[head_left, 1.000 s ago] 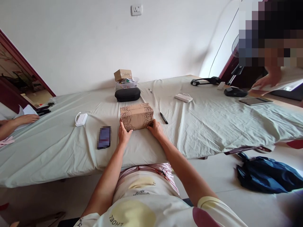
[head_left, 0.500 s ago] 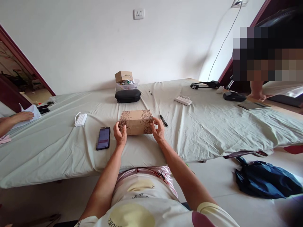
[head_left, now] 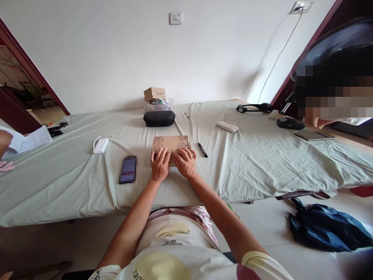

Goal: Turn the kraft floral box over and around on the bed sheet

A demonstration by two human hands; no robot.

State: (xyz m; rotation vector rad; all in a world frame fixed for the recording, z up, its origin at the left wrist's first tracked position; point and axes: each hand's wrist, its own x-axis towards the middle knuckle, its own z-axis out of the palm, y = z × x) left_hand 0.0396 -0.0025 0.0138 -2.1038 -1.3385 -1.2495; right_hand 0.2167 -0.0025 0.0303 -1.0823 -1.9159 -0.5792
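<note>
A closed brown cardboard box [head_left: 171,142] with dark rose-like line drawings lies on the cloth in front of me. My left hand [head_left: 161,166] rests on the left part of its near edge, fingers stretched out over the top. On the right part of that edge lies my right hand [head_left: 185,162], its fingers also extended across the lid. Both thumbs point to the middle, close together. My hands cover most of the box's front face. A phone [head_left: 128,170] lies left of the box, and a black marker [head_left: 203,150] lies to its right.
A greenish cloth [head_left: 72,182] covers the table. Behind the box are a black case [head_left: 159,118] and a plastic tub [head_left: 154,105] carrying a small carton [head_left: 154,93]. White power banks [head_left: 100,146] lie on both sides. Other people are at the left and right ends.
My hands have moved from the box's left and right sides inward onto its near top edge. At the left, the other person's hand has shifted out toward the edge.
</note>
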